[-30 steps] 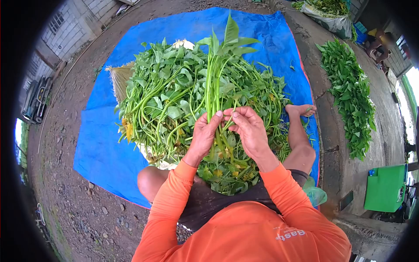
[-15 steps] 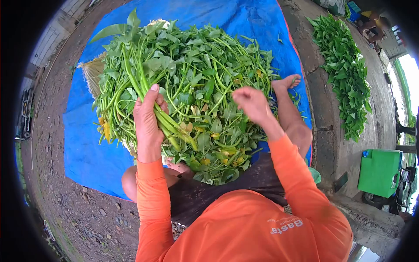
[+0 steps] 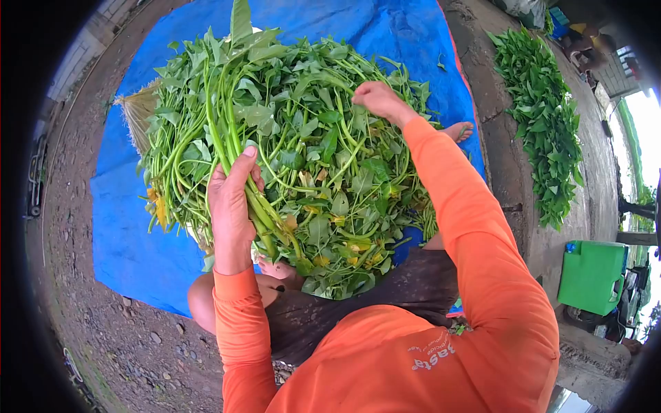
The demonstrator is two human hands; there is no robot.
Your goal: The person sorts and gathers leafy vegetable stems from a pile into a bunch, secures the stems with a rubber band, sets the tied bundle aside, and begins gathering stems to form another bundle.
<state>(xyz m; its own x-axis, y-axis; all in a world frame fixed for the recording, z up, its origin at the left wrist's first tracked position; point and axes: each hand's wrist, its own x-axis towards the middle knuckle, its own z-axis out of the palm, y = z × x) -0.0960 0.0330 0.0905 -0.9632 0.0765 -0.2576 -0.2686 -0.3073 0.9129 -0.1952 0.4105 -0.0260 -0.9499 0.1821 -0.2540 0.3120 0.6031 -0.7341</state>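
Note:
A bunch of water spinach stems (image 3: 224, 131) is gripped in my left hand (image 3: 233, 196), thumb pressed along the stems, leaves pointing away and cut ends towards my lap. My right hand (image 3: 380, 101) is closed at the far right part of the water spinach pile (image 3: 317, 144), its fingers pinching a stem that bends over the heap. The exact grip is partly hidden by the fingers. Yellowed leaves (image 3: 358, 244) show among the green ones on the near side of the pile.
Beneath the pile lies a blue tarp (image 3: 131, 234). A straw broom-like bundle (image 3: 140, 113) sticks out at its left. To the right, more leafy greens (image 3: 540, 127) lie on concrete, near a green plastic container (image 3: 592, 275). Gravelly ground (image 3: 151, 344) borders the tarp.
My right hand has moved forward and slightly left, from above the pile onto its far right part, and now pinches a stem. My left hand keeps the bunch, slightly lower.

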